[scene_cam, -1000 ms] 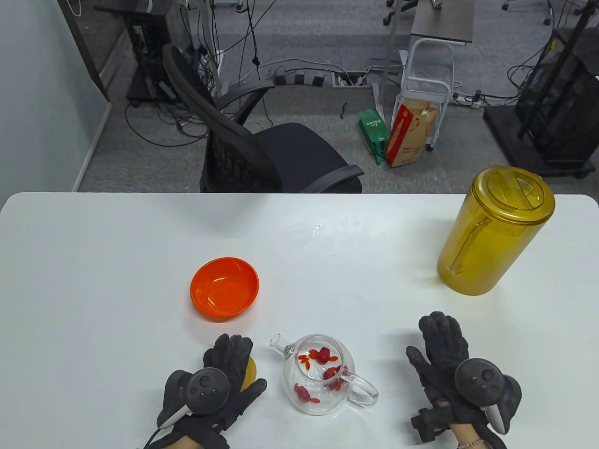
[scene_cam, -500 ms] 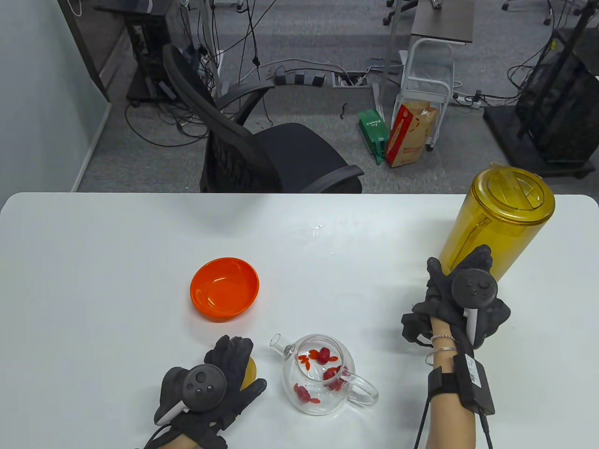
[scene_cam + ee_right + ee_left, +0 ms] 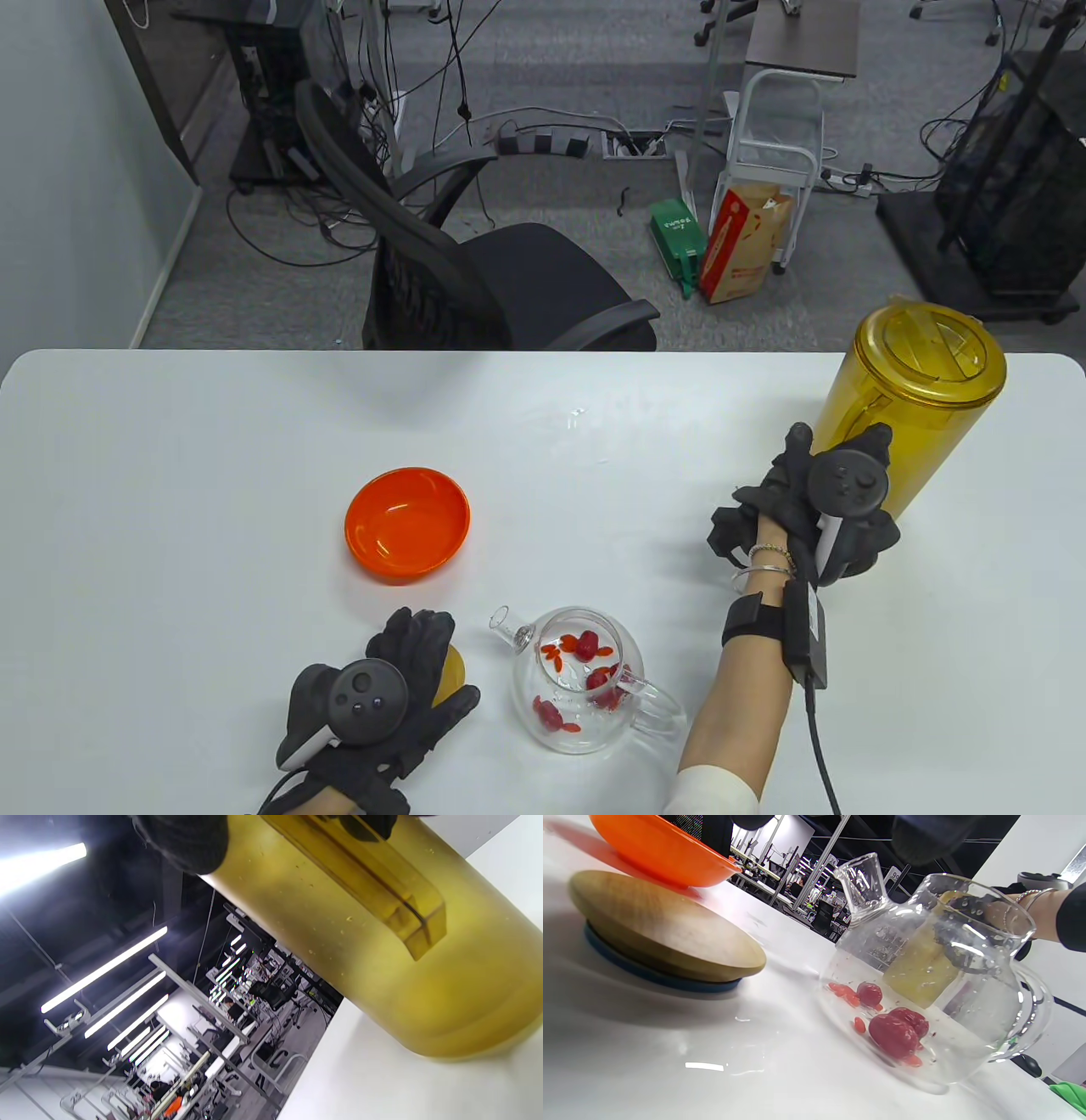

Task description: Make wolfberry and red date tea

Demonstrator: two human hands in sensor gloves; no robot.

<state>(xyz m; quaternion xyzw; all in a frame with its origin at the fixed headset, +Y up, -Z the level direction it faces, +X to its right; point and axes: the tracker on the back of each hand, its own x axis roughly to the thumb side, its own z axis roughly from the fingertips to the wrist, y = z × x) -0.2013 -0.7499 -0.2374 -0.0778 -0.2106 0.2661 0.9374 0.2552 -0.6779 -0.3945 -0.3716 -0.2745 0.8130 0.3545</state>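
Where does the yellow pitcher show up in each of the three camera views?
Table view: yellow pitcher stands upright at the table's far right, right hand at its handle side.
Left wrist view: only a yellowish blur seen through the glass teapot.
Right wrist view: fills the upper right, tilted.
Shared landmark: the white table.
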